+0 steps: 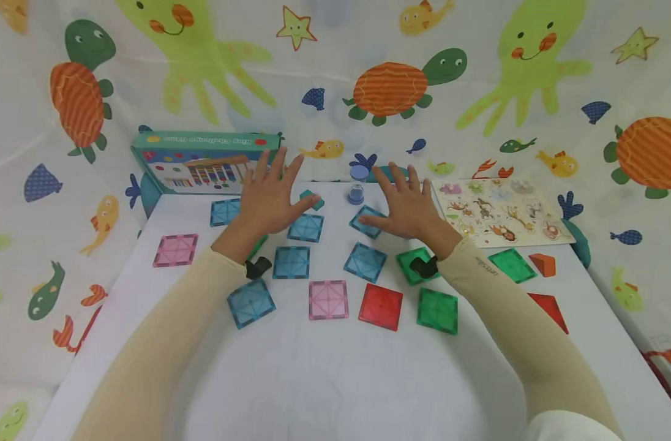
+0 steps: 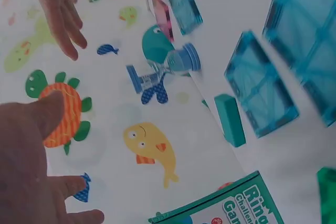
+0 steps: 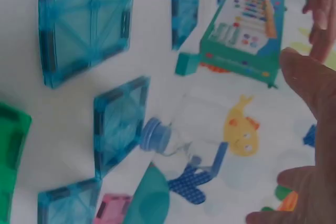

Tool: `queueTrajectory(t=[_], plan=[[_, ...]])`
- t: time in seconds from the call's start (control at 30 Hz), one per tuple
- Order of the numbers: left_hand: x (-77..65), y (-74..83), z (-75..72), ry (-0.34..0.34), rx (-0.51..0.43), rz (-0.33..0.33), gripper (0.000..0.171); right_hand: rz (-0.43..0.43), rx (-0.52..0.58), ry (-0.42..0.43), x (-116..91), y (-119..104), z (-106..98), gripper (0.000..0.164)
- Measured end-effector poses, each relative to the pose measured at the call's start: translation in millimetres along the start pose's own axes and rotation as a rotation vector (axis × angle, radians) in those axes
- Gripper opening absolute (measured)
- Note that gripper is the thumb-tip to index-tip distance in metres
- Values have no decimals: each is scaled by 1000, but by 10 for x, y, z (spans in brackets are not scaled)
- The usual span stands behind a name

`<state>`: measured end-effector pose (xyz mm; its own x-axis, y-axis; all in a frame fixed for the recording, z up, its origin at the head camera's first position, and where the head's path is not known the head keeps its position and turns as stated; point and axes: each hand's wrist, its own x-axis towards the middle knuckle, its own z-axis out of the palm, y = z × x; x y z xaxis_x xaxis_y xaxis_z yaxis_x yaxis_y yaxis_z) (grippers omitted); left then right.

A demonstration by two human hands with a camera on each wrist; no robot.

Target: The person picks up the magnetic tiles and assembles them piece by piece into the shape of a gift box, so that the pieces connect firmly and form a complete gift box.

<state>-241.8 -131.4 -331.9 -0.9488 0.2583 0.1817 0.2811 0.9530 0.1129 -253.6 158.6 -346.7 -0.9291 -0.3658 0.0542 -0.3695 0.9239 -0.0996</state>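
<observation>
Both hands hover over the far part of the white table with fingers spread, and neither holds anything. My left hand (image 1: 272, 195) is near the ring game box (image 1: 206, 162) and above several blue magnetic tiles (image 1: 305, 228). My right hand (image 1: 406, 205) is beside a blue sand timer (image 1: 357, 185) and over another blue tile (image 1: 368, 221). The timer stands upright between the hands, at the back. In the left wrist view a teal block (image 2: 230, 120) lies beside a blue tile (image 2: 261, 85). Parts of some tiles are hidden under the hands and wrists.
Pink tiles (image 1: 328, 299), a red tile (image 1: 381, 307) and green tiles (image 1: 437, 310) lie in the middle of the table. An animal puzzle board (image 1: 501, 211) lies at the back right, with an orange block (image 1: 542, 265) before it. A patterned curtain (image 1: 335, 67) hangs behind.
</observation>
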Motion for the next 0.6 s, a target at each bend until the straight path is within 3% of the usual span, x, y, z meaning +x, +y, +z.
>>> queueTrajectory(t=[0.13, 0.3, 0.47, 0.6], plan=[[-279, 5, 23, 63, -53, 44, 86, -42, 42, -11, -221, -31, -3, 104], [-862, 77, 81, 90, -91, 80, 83, -103, 50, -2, -710, -66, 47, 104], [-1483, 106, 280, 116, -191, 110, 72, -113, 75, 47, -1204, 7, 198, 102], [-1772, 127, 521, 78, -233, 157, 65, -108, 148, 72, -1514, 49, 385, 101]])
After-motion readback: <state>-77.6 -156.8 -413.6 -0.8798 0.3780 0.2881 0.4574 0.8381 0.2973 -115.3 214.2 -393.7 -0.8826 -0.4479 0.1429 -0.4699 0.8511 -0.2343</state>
